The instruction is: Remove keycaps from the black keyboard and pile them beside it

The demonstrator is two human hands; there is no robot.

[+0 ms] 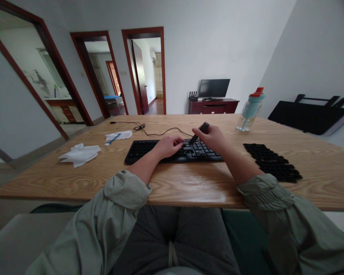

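Note:
A black keyboard [143,148], with some keycaps off on its left part, lies in front of me on the wooden table. My right hand [213,138] is closed round a dark stick-shaped tool [200,132], tilted so its lower end meets the keys. What kind of tool it is I cannot make out. Resting over the keyboard's middle, my left hand [169,146] has its fingers bent and drawn together near the tool's lower end. Anything small between those fingertips is hidden. Loose black keycaps [268,160] lie in rows to the right of the keyboard.
On the left of the wooden table [183,183] lie crumpled white tissue [79,154] and another tissue [123,134] with a blue-handled brush-like stick [114,139]. The keyboard's cable [160,134] runs behind it. A water bottle [250,110] stands at the back right.

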